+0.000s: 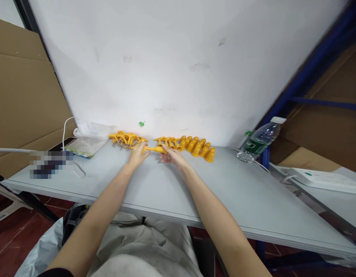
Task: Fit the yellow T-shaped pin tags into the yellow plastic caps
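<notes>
My left hand (pixel 138 153) is closed on one end of a yellow plastic handle piece (pixel 151 148) with a ridged stem. My right hand (pixel 171 156) grips the other, wider end, a yellow bell-shaped part (pixel 159 149). Between the hands the two look joined in one line; whether they are fixed together I cannot tell. Beyond my left hand lies a pile of yellow branched handle pieces (pixel 128 136) with small silver chains (pixel 120 145). Behind my right hand are several handled yellow pieces (pixel 168 139), partly hidden. To their right, yellow bell-shaped cups (pixel 195 150) stand in rows.
The grey table (pixel 154 188) meets a white panel (pixel 172 77) at the back. Clear plastic bags (pixel 89 144) lie on the left, with a white cable (pixel 64 132). A water bottle (pixel 260 140) leans at the right, near a white power strip (pixel 328 179).
</notes>
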The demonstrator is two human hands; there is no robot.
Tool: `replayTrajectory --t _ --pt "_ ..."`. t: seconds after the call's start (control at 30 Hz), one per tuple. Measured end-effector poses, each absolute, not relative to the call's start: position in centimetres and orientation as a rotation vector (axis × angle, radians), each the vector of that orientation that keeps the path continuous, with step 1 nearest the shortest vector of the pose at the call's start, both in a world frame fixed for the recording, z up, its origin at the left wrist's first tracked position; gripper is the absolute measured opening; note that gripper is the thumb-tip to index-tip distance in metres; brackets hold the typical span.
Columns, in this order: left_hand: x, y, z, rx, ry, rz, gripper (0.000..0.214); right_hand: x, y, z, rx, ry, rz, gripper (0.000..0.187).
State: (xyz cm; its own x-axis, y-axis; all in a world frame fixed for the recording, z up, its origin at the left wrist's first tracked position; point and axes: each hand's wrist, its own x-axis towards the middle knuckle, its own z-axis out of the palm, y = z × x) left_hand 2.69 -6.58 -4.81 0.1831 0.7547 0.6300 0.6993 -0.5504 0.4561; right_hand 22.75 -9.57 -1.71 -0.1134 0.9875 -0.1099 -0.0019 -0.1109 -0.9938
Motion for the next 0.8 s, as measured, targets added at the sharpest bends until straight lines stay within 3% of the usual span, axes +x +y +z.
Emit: replayTrajectory --t 0.43,0.8 --pt "2.9 -7.2 -4.3 2.414 1.492 1.262 0.023 21.8 -10.0 -1.2 -1.356 -0.948 1.66 0.058" --pt "3.2 -7.9 -3.9 2.396 1.608 1.208 0.027 21.6 -9.6 -1.6 -1.31 -0.855 1.771 0.061"
